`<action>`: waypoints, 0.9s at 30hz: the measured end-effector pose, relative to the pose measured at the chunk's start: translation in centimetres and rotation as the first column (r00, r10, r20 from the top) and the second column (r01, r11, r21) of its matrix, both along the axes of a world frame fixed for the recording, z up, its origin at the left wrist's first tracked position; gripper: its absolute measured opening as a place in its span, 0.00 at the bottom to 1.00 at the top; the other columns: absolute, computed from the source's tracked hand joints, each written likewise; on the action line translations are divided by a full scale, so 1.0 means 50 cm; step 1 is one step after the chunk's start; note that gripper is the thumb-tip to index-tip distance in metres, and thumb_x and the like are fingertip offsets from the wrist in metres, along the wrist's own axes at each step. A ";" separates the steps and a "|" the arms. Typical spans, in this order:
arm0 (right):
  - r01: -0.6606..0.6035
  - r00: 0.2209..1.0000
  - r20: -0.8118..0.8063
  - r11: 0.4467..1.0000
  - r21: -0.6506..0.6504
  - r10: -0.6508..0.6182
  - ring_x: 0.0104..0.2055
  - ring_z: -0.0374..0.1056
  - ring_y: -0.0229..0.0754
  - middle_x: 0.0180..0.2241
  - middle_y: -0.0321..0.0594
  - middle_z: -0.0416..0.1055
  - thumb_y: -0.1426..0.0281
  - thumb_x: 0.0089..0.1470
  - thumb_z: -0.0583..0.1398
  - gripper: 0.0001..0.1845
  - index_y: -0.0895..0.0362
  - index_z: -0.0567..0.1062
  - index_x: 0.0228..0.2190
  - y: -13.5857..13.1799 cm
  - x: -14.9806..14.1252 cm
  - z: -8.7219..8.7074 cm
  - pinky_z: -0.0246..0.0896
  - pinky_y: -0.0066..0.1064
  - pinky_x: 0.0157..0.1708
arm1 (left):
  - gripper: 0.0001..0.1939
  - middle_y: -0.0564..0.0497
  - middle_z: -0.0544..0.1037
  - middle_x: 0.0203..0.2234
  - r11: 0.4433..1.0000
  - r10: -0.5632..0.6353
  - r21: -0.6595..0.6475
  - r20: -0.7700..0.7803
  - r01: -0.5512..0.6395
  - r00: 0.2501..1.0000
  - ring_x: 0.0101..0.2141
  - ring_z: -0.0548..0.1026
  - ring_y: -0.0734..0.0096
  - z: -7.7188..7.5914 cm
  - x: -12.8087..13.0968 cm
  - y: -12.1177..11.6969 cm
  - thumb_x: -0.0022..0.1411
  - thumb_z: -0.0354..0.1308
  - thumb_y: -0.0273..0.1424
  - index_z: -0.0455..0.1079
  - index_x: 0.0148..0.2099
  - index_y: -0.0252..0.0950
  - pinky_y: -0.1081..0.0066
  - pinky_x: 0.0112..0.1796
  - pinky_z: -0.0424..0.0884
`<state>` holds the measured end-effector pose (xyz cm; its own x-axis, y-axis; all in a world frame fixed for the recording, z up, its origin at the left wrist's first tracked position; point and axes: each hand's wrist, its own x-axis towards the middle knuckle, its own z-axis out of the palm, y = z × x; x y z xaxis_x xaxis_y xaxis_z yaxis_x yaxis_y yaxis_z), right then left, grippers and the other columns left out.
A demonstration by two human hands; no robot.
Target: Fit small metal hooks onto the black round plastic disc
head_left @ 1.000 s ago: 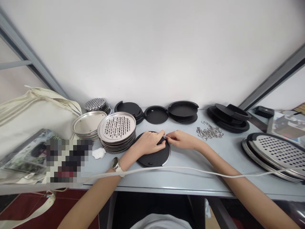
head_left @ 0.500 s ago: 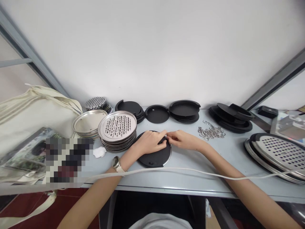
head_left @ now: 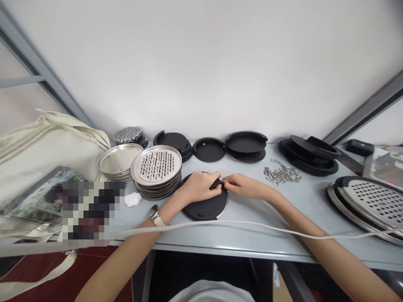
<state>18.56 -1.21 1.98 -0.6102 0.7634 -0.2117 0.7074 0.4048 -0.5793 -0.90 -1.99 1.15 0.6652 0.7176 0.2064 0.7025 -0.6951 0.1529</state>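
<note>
A black round cover (head_left: 204, 208) with a silver metal edge on its right side lies flat on the table in front of me. My left hand (head_left: 201, 186) rests over its upper part, thumb and forefinger closed at the far right rim. At that same rim my right hand (head_left: 241, 185) pinches a small shiny metal piece, possibly a wire clip; my fingers hide most of it. Farther right lies a loose pile of wire clips (head_left: 281, 174). Left of the cover stands a stack of round metal grater plates (head_left: 157, 165).
Plain metal discs (head_left: 119, 159) and small grater discs (head_left: 128, 135) are stacked at left. Black round covers (head_left: 245, 144) line the wall, with more black parts (head_left: 310, 155) at right. Perforated plates (head_left: 378, 199) sit far right. A white cable (head_left: 252, 224) crosses in front; a cloth bag (head_left: 47, 142) stands left.
The view has shifted slightly. Both hands stay at the cover's rim; my right fingertips have moved a little, and the small metal piece still shows between the hands.
</note>
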 end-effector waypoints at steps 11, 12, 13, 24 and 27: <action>0.005 0.999 -0.032 0.998 -0.068 -0.007 0.21 0.46 0.32 0.18 0.29 0.52 0.65 0.55 0.48 0.15 0.56 0.56 0.19 0.003 0.004 -0.002 0.44 0.27 0.22 | 0.11 0.51 0.76 0.27 1.000 0.002 -0.014 -0.027 -0.002 1.000 0.30 0.76 0.64 0.004 0.002 -0.001 0.63 0.48 0.35 0.64 0.44 0.37 0.71 0.30 0.64; 0.009 0.999 -0.039 0.998 -0.066 -0.012 0.22 0.47 0.32 0.19 0.30 0.52 0.65 0.55 0.48 0.14 0.56 0.57 0.20 0.003 0.004 -0.002 0.45 0.27 0.22 | 0.11 0.51 0.76 0.27 1.000 0.000 -0.013 -0.027 0.000 1.000 0.30 0.76 0.63 0.004 0.001 -0.002 0.63 0.48 0.35 0.64 0.45 0.37 0.71 0.30 0.64; 0.015 0.999 -0.047 0.998 -0.062 -0.018 0.22 0.47 0.33 0.19 0.30 0.53 0.65 0.55 0.48 0.14 0.56 0.58 0.21 0.003 0.005 -0.003 0.45 0.27 0.22 | 0.11 0.51 0.76 0.27 1.000 -0.002 -0.011 -0.026 0.001 1.000 0.30 0.76 0.63 0.004 0.001 -0.002 0.63 0.48 0.35 0.64 0.45 0.37 0.71 0.30 0.64; 0.006 0.996 -0.092 0.999 -0.032 -0.009 0.22 0.49 0.33 0.19 0.30 0.54 0.66 0.55 0.49 0.13 0.57 0.61 0.22 0.002 0.006 -0.001 0.46 0.27 0.23 | 0.10 0.54 0.73 0.23 1.000 -0.016 -0.020 0.000 0.016 1.000 0.26 0.74 0.65 0.004 0.000 -0.001 0.62 0.48 0.35 0.63 0.44 0.37 0.72 0.27 0.62; -0.011 0.996 -0.088 0.999 -0.034 0.008 0.22 0.49 0.33 0.19 0.30 0.54 0.66 0.54 0.49 0.12 0.57 0.60 0.21 0.003 0.007 -0.001 0.46 0.27 0.23 | 0.09 0.54 0.73 0.23 0.999 -0.024 -0.027 0.000 0.024 1.000 0.26 0.74 0.66 0.006 0.000 -0.002 0.62 0.48 0.34 0.63 0.43 0.36 0.72 0.27 0.62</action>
<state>18.91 -1.03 1.94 -0.6350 0.7504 -0.1834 0.6494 0.3900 -0.6529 -0.91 -2.08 1.46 0.6826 0.7065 0.1871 0.6853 -0.7077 0.1721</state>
